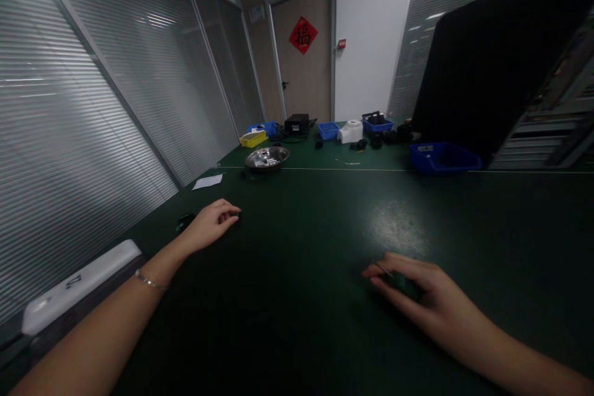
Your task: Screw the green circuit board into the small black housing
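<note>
My left hand point(214, 221) is over the green table point(297, 297) at centre left, its fingers curled towards the thumb. Something small and dark shows at its fingertips, too small to make out. At the right, my right hand point(424, 291) hovers low over the table with thumb and forefinger drawn together in a pinch. A thin, light line shows by those fingertips; what it belongs to is unclear. Behind my left wrist lies a small dark object point(185, 221).
A metal bowl point(267, 159) with small white pieces stands beyond my left hand, near white paper point(208, 181). Farther back are a yellow tray point(253, 140), a black box point(297, 124) and a white device point(351, 132). A blue bin point(444, 158) stands right; a white-topped unit point(81, 288) is near left.
</note>
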Demonstrator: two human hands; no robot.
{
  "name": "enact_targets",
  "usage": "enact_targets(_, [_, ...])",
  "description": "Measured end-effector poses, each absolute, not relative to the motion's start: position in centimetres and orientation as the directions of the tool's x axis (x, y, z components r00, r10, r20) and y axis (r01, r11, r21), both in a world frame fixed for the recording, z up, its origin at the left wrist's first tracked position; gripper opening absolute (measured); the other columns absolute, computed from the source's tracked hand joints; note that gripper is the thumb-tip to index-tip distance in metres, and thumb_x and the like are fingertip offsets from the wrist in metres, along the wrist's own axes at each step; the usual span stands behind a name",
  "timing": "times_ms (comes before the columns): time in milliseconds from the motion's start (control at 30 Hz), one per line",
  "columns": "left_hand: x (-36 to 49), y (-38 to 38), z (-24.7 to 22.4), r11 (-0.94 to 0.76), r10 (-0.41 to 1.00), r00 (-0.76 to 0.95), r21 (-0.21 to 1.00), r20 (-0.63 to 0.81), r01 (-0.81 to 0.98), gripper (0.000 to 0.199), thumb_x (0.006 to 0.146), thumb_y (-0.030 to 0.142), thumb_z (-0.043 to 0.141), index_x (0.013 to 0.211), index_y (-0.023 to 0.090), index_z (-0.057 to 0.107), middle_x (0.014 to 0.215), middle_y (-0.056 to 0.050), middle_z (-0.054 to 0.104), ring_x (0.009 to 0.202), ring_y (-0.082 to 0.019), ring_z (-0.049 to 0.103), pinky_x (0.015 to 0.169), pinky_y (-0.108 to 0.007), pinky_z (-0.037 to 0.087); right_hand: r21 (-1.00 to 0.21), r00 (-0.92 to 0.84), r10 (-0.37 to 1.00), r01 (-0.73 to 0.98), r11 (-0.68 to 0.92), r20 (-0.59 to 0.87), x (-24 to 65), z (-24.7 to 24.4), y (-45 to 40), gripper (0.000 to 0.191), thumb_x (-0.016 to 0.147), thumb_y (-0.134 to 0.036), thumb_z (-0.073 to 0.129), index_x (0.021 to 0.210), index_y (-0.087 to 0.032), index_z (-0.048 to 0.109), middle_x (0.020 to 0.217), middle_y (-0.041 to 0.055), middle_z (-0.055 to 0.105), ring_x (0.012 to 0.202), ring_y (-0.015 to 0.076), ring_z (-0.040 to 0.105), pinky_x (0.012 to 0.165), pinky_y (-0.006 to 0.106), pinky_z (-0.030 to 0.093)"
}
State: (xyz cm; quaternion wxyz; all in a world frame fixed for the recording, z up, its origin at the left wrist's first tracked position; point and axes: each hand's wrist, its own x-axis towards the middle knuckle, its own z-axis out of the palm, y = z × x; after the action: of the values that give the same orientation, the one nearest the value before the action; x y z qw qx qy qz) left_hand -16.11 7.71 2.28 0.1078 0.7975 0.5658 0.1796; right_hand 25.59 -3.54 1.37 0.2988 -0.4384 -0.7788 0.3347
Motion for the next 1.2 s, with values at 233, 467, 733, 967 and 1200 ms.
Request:
enact_targets(233, [-16.22, 7.42, 3.02, -0.334, 0.942, 0.293, 0.354, 0.166, 0.873, 0.035, 0.088, 0.041, 0.049, 0.110, 0.020, 0.066, 0.106, -0.008, 0.058, 0.084, -0.020, 0.059, 0.073, -0.034, 0.050, -0.782, -0.441, 0.883, 0.488, 0.388, 0.163, 25.64, 1.43, -3.45, 0.021, 0.092, -0.034, 0.052, 0.101, -0.024, 0.068, 0.099, 0.0061, 0.069, 0.092, 0.0216, 0.065, 0.081, 0.036, 0.055])
enact_targets(467, [-16.38, 7.32, 2.96, -0.351, 0.936, 0.322, 0.338, 0.142, 0.873, 0.033, 0.088, 0.039, 0.050, 0.111, 0.021, 0.066, 0.109, -0.008, 0.059, 0.087, -0.021, 0.060, 0.077, -0.034, 0.050, -0.782, -0.436, 0.882, 0.481, 0.397, 0.179, 25.59, 1.42, -3.46, 0.021, 0.092, -0.034, 0.053, 0.101, -0.024, 0.069, 0.097, 0.0059, 0.069, 0.090, 0.0213, 0.066, 0.078, 0.034, 0.056])
enact_targets(733, [-16.21, 7.37, 2.81, -0.366, 0.931, 0.338, 0.334, 0.140, 0.869, 0.034, 0.088, 0.038, 0.050, 0.113, 0.020, 0.066, 0.110, -0.008, 0.060, 0.089, -0.021, 0.061, 0.077, -0.034, 0.050, -0.776, -0.444, 0.876, 0.480, 0.410, 0.189, 25.70, 1.43, -3.56, 0.019, 0.092, -0.032, 0.053, 0.099, -0.024, 0.068, 0.097, 0.0048, 0.069, 0.091, 0.0203, 0.066, 0.079, 0.033, 0.055])
enact_targets(967, [-16.03, 7.43, 2.82, -0.357, 0.934, 0.329, 0.324, 0.141, 0.876, 0.035, 0.087, 0.039, 0.050, 0.111, 0.021, 0.067, 0.108, -0.008, 0.061, 0.085, -0.022, 0.061, 0.075, -0.034, 0.050, -0.781, -0.440, 0.877, 0.474, 0.408, 0.191, 25.61, 1.67, -3.60, 0.019, 0.091, -0.031, 0.052, 0.098, -0.025, 0.069, 0.096, 0.0045, 0.070, 0.089, 0.0202, 0.066, 0.078, 0.033, 0.056])
enact_targets(1200, [-15.90, 7.19, 3.12, -0.331, 0.944, 0.306, 0.339, 0.125, 0.881, 0.035, 0.086, 0.040, 0.052, 0.110, 0.020, 0.067, 0.108, -0.008, 0.060, 0.087, -0.022, 0.060, 0.076, -0.033, 0.049, -0.774, -0.442, 0.876, 0.480, 0.412, 0.193, 25.66, 1.52, -3.53, 0.019, 0.092, -0.031, 0.053, 0.100, -0.024, 0.068, 0.096, 0.0039, 0.069, 0.090, 0.0194, 0.066, 0.078, 0.032, 0.055])
